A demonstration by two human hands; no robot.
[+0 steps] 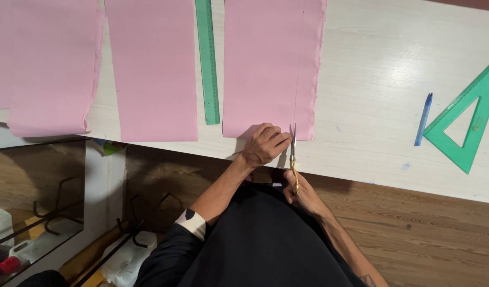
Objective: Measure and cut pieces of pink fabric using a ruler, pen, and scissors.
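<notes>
- We see the left hand (264,144) lying on the lower edge of the right pink cloth piece (271,64), with fingers curled and pressed down to keep it flat on the bench (372,79).
- The right hand (304,192) is closed around the golden handles of the scissors (293,154); the blades point up and meet the lower edge of the cloth, on a thin drawn line.
- In our judgement the cutting is just at its beginning. The next move asks for a steady cloth and blades kept on the line.
- Two more pink pieces (151,69) lie to the left, with a long green ruler (207,61) between.
- A blue pen (423,119) and a green set square (467,119) lie well apart to the right.
- White plastic jugs (128,260) stand on the floor; what is inside we cannot tell.
</notes>
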